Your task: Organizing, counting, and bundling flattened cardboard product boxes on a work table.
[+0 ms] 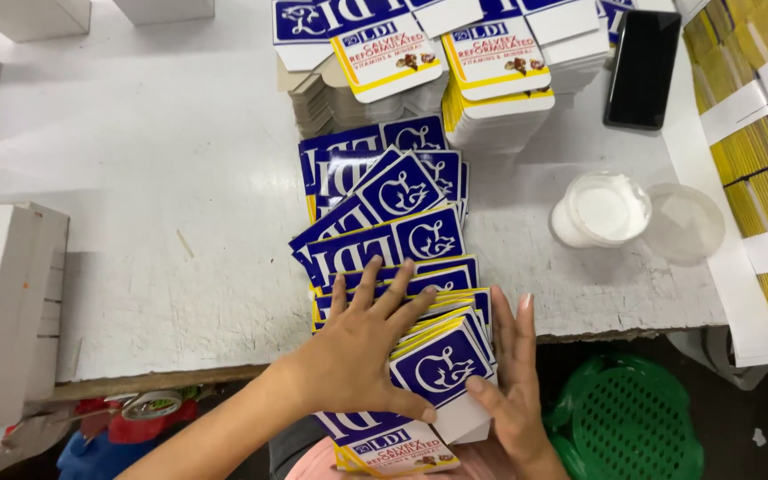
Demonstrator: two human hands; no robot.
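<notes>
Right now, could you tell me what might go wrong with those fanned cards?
The left hand presses flat on the fanned blue cards while the right hand braces their side; the nearest ones overhang the table edge and might slide off. A sideways push could also reach the open white tub.

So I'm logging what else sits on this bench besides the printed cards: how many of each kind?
Black phone: 1
White tub: 1
Clear lid: 1
Total: 3
</notes>
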